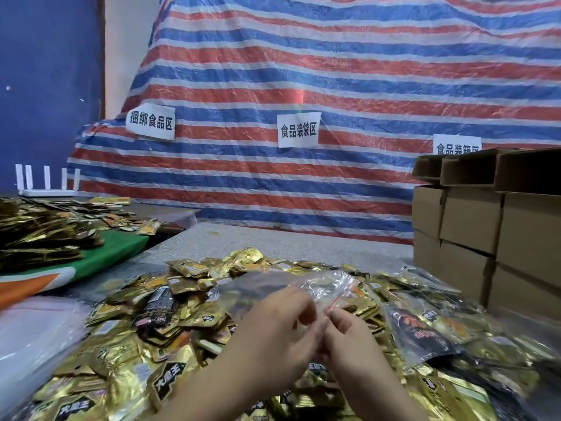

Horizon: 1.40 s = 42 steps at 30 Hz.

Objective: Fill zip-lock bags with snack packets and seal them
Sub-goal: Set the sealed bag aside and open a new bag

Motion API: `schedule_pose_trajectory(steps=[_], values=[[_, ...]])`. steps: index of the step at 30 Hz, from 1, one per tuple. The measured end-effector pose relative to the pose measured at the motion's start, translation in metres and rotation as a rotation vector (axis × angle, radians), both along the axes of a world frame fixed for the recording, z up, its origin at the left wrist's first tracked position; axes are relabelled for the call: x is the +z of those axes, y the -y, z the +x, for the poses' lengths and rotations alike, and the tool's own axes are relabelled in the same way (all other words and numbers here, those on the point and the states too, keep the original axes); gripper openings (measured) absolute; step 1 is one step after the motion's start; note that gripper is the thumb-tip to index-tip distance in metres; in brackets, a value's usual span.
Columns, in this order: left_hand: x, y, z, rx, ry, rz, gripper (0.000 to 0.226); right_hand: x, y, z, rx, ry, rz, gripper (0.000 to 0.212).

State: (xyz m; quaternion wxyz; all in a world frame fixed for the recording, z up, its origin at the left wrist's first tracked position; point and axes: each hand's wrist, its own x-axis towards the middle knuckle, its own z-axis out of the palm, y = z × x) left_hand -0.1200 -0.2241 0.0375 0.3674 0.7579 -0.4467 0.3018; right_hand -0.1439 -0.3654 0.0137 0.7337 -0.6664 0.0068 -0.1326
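Zip-lock bag point(329, 288), clear and seemingly empty, hovers above the heap of gold snack packets point(158, 326), its mouth pinched by left hand point(282, 326) and right hand point(349, 338); slippery film could slip free

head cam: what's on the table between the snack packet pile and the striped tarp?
Head view: bare speckled tabletop separates the gold snack packet pile from the striped tarp; nothing is visible there except a few small specks.
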Motion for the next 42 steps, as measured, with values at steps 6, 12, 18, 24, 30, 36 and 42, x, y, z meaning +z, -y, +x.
schedule_pose_trajectory(steps=[6,12,18,24,30,36,42], values=[[-0.014,-0.005,0.005,-0.069,-0.163,-0.096,0.006,-0.002,0.002,-0.001,0.048,0.027,0.316,0.022],[-0.023,-0.007,0.004,-0.024,-0.175,-0.110,0.007,-0.006,-0.001,-0.002,-0.084,0.180,-0.117,0.026],[-0.024,-0.011,0.006,0.018,-0.120,-0.082,0.014,-0.006,-0.003,-0.008,-0.121,0.261,-0.352,0.021],[-0.027,-0.015,0.005,0.018,-0.052,0.012,0.022,-0.006,-0.002,-0.009,-0.156,0.314,-0.439,0.021],[-0.028,-0.016,0.007,0.033,-0.019,0.060,0.023,-0.009,-0.001,-0.008,-0.244,0.324,-0.601,0.025],[-0.025,-0.022,0.009,0.069,-0.003,0.198,0.033,-0.008,-0.002,-0.010,-0.174,0.320,-0.594,0.023],[-0.022,-0.026,0.010,0.036,-0.034,0.233,0.016,-0.004,-0.001,-0.011,-0.064,0.278,-0.533,0.026]])
